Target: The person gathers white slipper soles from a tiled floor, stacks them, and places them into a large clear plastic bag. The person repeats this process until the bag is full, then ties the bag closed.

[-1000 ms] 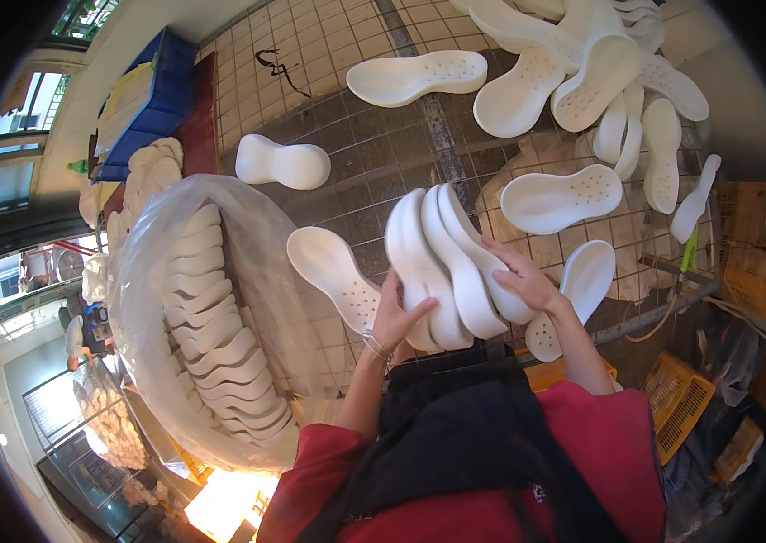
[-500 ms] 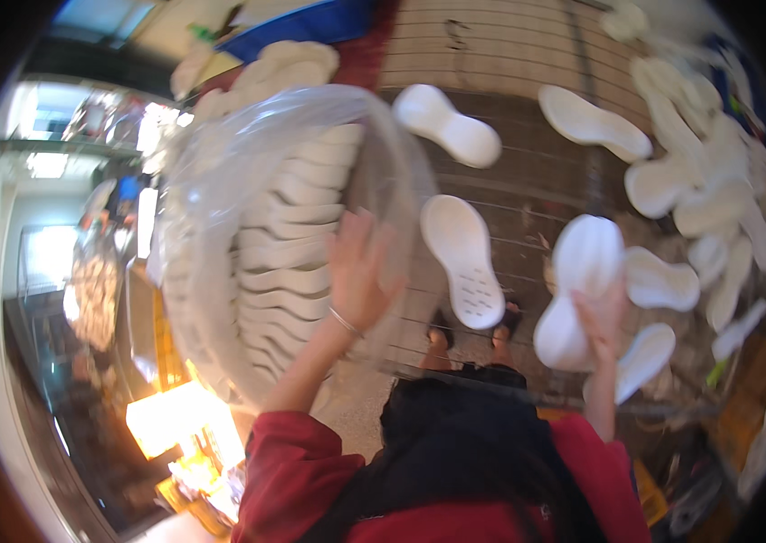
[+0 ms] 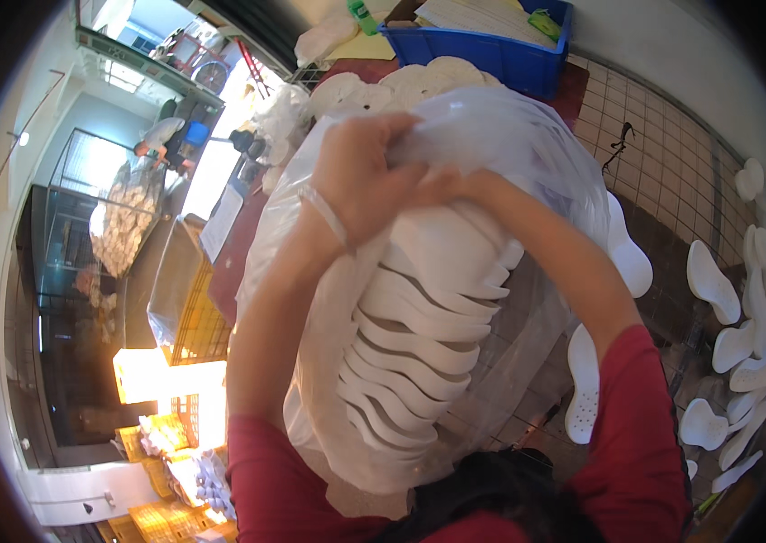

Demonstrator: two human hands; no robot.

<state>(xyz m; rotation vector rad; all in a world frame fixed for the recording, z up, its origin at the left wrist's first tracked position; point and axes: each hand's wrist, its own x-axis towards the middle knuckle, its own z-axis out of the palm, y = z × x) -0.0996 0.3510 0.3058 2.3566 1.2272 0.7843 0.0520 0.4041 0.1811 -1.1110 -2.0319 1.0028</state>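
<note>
Over the bag [image 3: 315, 398], left hand [image 3: 360, 181] and right hand [image 3: 444, 187] meet!

Down at the near edge, red sleeves [image 3: 632, 412] sit either side of some dark cloth [image 3: 491, 489], and between the forearms, what a sight: the row of soles [image 3: 410, 353], white and wavy-edged, packed one against another inside the clear plastic! Up at the row's far end, both hands, blurred, close together. Left hand, white band [image 3: 327, 217] at its wrist: thumb and fingers look apart. Right hand comes across from the right, fingers lost in the blur. Pinching plastic, or a sole? Cannot tell for either!

Over on the right, a loose sole [image 3: 585, 389], dotted with holes, lies just beside the bag; farther right, a whole pile [image 3: 754, 335] of them. Away to the left, yellow crates [image 3: 197, 317]. And at the far side, just beyond the bag, pale soles [image 3: 442, 77], then a blue bin [image 3: 478, 56] with a green bottle [image 3: 363, 16] to its left!
</note>
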